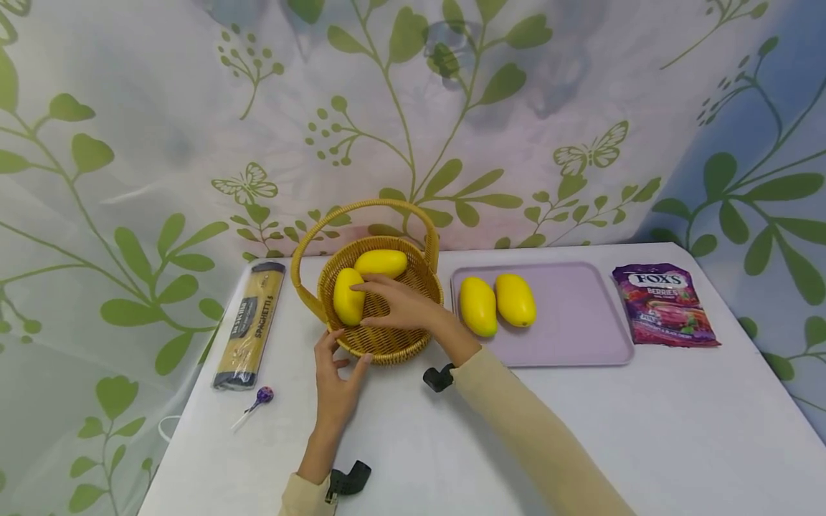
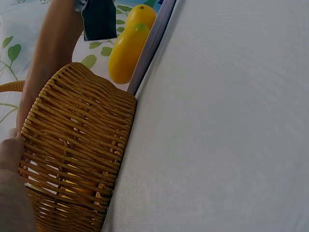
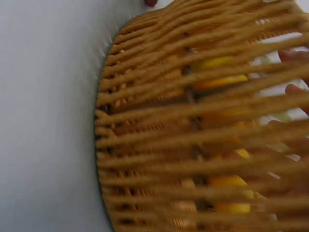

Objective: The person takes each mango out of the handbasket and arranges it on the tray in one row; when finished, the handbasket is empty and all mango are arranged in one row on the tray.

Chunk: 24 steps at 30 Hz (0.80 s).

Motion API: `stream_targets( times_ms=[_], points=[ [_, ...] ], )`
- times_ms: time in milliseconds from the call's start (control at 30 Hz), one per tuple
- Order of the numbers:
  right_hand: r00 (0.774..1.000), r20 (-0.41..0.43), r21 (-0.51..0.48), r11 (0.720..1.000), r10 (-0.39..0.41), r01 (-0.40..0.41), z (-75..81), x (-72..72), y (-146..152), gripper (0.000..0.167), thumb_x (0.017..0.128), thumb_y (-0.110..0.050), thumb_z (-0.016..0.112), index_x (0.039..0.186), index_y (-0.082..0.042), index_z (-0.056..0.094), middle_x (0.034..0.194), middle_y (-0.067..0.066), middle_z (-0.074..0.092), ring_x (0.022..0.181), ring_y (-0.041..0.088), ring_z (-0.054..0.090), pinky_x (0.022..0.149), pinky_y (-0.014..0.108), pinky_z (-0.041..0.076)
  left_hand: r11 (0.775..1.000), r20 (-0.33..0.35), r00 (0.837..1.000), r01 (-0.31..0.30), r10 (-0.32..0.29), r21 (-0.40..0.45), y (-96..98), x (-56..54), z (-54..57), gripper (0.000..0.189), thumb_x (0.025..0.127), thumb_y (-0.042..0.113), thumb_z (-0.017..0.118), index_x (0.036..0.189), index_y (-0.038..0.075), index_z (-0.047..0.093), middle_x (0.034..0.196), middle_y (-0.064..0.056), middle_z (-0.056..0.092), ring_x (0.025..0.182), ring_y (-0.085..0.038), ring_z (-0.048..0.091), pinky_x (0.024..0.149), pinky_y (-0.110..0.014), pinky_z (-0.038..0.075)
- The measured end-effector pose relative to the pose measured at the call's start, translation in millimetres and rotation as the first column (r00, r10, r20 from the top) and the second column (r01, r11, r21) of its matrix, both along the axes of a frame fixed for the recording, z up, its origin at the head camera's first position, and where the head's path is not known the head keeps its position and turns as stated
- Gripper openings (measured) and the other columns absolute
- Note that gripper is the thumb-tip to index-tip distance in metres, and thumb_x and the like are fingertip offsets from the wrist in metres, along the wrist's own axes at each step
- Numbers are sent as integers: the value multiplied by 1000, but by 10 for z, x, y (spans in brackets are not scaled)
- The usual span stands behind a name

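A yellow wicker basket (image 1: pixel 393 351) with a tall handle stands on the table and holds two yellow mangoes, one mango (image 1: pixel 349 297) at its left side and another mango (image 1: pixel 382 264) at the back. My right hand (image 1: pixel 403 304) reaches into the basket, thumb and fingers spread apart, fingertips at the right side of the left mango. At the basket's front left, my left hand (image 1: pixel 337 387) holds the rim with bent fingers. Its thumb (image 2: pixel 10 153) lies at the rim in the left wrist view. The right wrist view shows mostly blurred wicker weave (image 3: pixel 159 121).
A lilac tray (image 1: pixel 574 315) right of the basket bears two more mangoes (image 1: pixel 478 307). Beyond it lies a purple candy bag (image 1: pixel 665 304). On the left are a spaghetti pack (image 1: pixel 250 326) and a lollipop (image 1: pixel 264 395). A patterned curtain (image 1: pixel 490 143) hangs behind the table.
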State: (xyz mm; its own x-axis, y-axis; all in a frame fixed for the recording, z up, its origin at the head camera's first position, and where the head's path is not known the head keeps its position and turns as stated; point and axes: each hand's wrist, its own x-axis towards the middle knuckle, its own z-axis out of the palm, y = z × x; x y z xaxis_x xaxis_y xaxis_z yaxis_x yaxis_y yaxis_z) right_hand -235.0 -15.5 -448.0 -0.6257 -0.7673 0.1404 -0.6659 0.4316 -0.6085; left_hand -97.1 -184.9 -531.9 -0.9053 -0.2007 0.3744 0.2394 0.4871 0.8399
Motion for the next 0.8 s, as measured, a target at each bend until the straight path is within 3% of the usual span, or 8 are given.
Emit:
stream_targets(
  times_ms=[367,600,633,800],
  points=[
    [995,7,80,992,96,-96,-105,-65,-228,64,90,-38,71,147,-23,46,162,7,23,149,32,23,117,52,27,1000,-3,1000,-2,2,-8,-2,-5,-26,65,89,22,73,143,14,40,153,-7,32,131,-24,43,86,-34,48],
    [996,22,107,990,88,-90,-103,-95,-271,71,87,-41,72,150,-29,41,161,10,19,147,31,26,115,49,32,1000,-6,1000,1,-1,-7,-4,-13,-23,65,89,22,73,143,13,40,153,-6,32,131,-24,43,86,-35,49],
    [996,20,116,990,83,-85,-110,-106,-277,72,87,-42,72,150,-30,40,160,12,19,146,31,27,114,48,34,1000,-4,1000,2,-3,-5,15,4,28,64,89,20,73,143,11,40,152,-9,32,130,-25,43,86,-37,49],
    [997,42,137,988,66,-71,-140,-142,-276,69,87,-40,73,148,-29,44,160,15,15,146,31,26,115,45,34,1000,3,1000,5,-5,8,26,13,48,64,89,19,73,142,7,40,152,-11,32,131,-27,44,86,-38,48]
  ],
)
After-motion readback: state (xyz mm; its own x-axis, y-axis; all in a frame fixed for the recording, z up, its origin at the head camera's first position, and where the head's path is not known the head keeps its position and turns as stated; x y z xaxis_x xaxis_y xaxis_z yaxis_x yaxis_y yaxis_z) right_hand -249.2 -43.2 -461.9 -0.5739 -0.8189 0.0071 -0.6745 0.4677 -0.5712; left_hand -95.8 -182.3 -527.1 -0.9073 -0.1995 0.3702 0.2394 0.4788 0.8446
